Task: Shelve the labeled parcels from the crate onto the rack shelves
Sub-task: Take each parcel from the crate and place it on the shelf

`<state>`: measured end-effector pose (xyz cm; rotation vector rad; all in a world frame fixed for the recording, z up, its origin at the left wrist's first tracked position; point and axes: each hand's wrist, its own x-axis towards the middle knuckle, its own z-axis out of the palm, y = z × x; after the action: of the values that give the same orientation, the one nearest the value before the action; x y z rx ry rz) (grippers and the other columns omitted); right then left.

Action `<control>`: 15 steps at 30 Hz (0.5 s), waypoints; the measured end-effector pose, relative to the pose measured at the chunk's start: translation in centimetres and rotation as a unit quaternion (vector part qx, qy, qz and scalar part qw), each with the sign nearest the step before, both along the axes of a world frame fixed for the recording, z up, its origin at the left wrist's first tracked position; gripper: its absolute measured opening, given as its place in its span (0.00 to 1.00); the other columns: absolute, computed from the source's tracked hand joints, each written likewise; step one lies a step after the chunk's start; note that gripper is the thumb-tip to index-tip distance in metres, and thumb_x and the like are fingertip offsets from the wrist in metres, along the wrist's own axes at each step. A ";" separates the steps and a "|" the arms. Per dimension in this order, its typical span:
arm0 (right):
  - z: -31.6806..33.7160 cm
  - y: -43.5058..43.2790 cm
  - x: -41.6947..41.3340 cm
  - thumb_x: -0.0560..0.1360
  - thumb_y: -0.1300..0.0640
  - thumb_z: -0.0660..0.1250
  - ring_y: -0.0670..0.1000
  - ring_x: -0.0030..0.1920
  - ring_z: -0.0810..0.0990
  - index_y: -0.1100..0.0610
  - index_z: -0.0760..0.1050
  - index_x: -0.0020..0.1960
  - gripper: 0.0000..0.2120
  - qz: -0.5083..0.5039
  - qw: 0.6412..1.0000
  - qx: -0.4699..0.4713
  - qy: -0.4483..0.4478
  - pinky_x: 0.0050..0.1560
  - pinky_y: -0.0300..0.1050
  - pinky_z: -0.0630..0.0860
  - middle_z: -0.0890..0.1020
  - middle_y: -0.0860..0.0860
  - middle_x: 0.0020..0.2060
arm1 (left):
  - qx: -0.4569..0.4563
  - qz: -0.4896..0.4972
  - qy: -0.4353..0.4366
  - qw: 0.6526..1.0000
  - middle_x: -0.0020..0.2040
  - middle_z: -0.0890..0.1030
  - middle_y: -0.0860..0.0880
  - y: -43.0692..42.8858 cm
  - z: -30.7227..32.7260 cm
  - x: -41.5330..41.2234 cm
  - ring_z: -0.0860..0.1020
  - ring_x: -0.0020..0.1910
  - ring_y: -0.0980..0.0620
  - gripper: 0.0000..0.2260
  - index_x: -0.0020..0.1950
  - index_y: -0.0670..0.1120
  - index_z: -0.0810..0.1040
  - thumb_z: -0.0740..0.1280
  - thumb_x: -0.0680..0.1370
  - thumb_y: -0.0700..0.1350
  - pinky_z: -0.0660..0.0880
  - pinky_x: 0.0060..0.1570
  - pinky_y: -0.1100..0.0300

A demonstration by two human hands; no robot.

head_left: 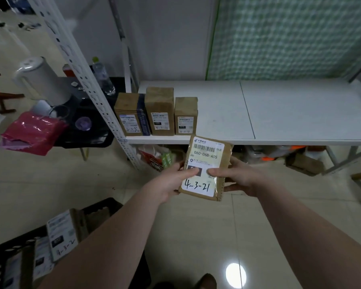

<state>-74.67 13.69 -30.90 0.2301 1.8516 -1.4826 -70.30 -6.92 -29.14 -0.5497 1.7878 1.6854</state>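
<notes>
Parcel (206,151) marked 4-3-21 held in the air, just before front edge of rack shelf (290,113). Left hand (171,182) grips its left edge, right hand (238,178) its right edge, thumbs on label. Three shelved parcels (161,111) upright at shelf's left end. Crate (104,205) on floor, lower left

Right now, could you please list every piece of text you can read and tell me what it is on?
"060-06B-A05": printed on the held parcel
"4-3-21": handwritten lower on it
"4-3-9": left shelf parcel, slightly blurred
"4-3-13": middle shelf parcel
"4-3-2": crate parcel, end possibly hidden
Too blurred to read: handwriting on the right shelf parcel
Other fine print: too small
</notes>
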 end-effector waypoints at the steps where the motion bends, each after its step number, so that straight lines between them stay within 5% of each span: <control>1: -0.5 0.2 -0.5 0.57 0.47 0.83 0.52 0.55 0.84 0.50 0.69 0.69 0.44 -0.013 1.000 0.003 -0.002 0.54 0.54 0.81 0.84 0.49 0.56 | -0.015 -0.008 0.000 1.000 0.53 0.84 0.53 0.1 0.0 -0.6 0.80 0.55 0.52 0.17 0.65 0.52 0.75 0.69 0.76 0.50 0.72 0.62 0.49; 5: -2.2 0.8 -2.8 0.59 0.50 0.83 0.52 0.53 0.84 0.53 0.67 0.70 0.44 -0.068 0.998 0.003 -0.016 0.52 0.53 0.81 0.85 0.50 0.54 | -0.061 -0.043 0.001 0.997 0.58 0.81 0.52 0.2 -0.3 -3.1 0.75 0.60 0.51 0.10 0.61 0.53 0.76 0.65 0.79 0.49 0.69 0.66 0.46; 9: -2.9 0.9 -5.2 0.66 0.59 0.80 0.52 0.51 0.83 0.54 0.68 0.67 0.33 -0.108 0.994 0.010 -0.018 0.52 0.54 0.80 0.83 0.47 0.52 | -0.081 -0.067 -0.007 0.994 0.62 0.77 0.49 0.3 -0.6 -6.7 0.73 0.61 0.49 0.21 0.71 0.49 0.69 0.65 0.79 0.50 0.70 0.62 0.50; 15: -5.0 2.2 -12.3 0.61 0.58 0.83 0.53 0.52 0.82 0.51 0.65 0.69 0.41 -0.172 0.985 0.029 0.015 0.37 0.49 0.79 0.82 0.49 0.57 | -0.108 -0.040 0.010 0.993 0.60 0.77 0.46 0.5 -2.4 -14.4 0.75 0.58 0.47 0.17 0.69 0.47 0.71 0.62 0.80 0.47 0.72 0.61 0.51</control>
<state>-86.94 15.88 -35.94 0.5838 1.9504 -1.6684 -84.70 -6.41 -31.52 -0.5464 1.9924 1.4579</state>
